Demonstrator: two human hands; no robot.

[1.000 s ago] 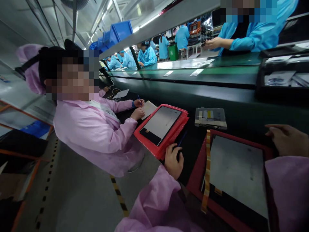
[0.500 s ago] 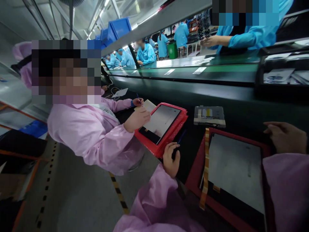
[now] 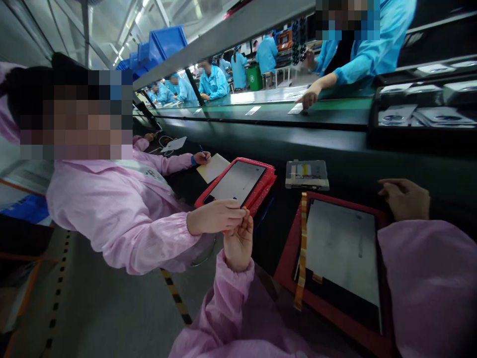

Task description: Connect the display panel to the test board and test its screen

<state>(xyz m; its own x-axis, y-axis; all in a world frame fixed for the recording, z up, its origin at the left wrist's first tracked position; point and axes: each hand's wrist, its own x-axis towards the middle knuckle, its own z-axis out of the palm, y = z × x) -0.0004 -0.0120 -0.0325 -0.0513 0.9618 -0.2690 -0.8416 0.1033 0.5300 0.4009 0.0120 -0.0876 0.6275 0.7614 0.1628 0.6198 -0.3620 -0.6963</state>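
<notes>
My left hand (image 3: pixel 238 243) is raised palm up, fingers loosely spread and a little bent. Its fingertips meet the fingertips of a co-worker's hand (image 3: pixel 216 217); whether a small thing lies between them is hidden. My right hand (image 3: pixel 407 200) is held with its fingers curled together beside the top right of a flat grey display panel (image 3: pixel 341 243); what it holds, if anything, cannot be seen. That panel lies on a red padded sheet (image 3: pixel 285 266) in front of me. A strip of amber tape (image 3: pixel 302 248) hangs along the panel's left edge.
A clear plastic case (image 3: pixel 307 175) stands behind my panel. Left of it, another panel (image 3: pixel 238 184) rests on stacked red sheets (image 3: pixel 266 181) before the co-worker in pink (image 3: pixel 122 219). Across the conveyor (image 3: pixel 223 124), a person in blue (image 3: pixel 387 54) touches a white card (image 3: pixel 295 109).
My left hand has left the table edge, turned palm up and met the co-worker's hand, which came off their panel. The person in blue has reached down to a card. The view has shifted right.
</notes>
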